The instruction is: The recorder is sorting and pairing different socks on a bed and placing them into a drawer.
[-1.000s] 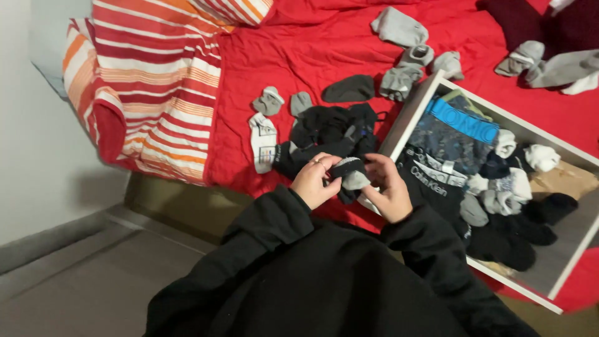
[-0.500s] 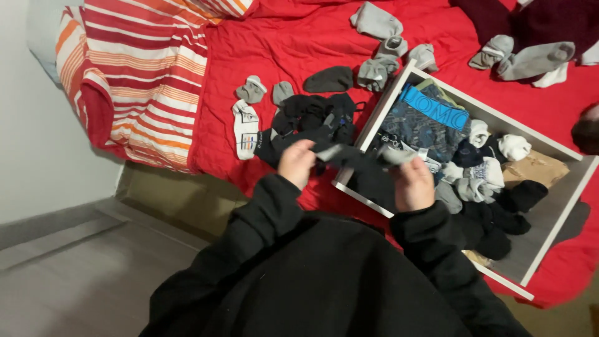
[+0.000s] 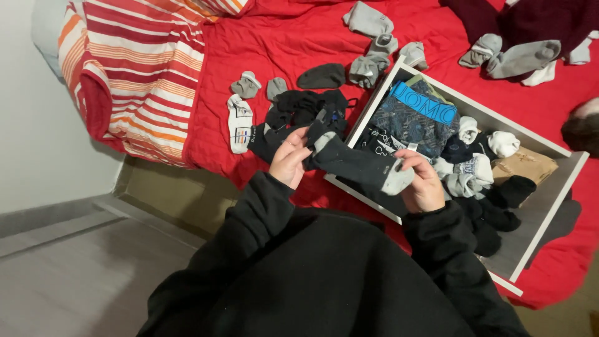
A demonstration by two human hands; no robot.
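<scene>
At frame centre, one dark sock (image 3: 355, 165) with grey toe and heel, stretched flat between two hands: left hand (image 3: 290, 159) pinching its upper-left end, right hand (image 3: 423, 185) closed on its grey lower-right end, over the near edge of the drawer (image 3: 549, 215). Drawer, centre right on the red bedspread (image 3: 281, 37): folded underwear (image 3: 415, 118), rolled socks. Upper centre: black sock pile (image 3: 306, 109), loose grey socks (image 3: 371, 62); upper left: striped blanket (image 3: 134, 68).

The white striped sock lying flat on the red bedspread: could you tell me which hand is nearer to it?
Left. The left hand is just right of the white striped sock; the right hand is farther off, over the drawer.
</scene>
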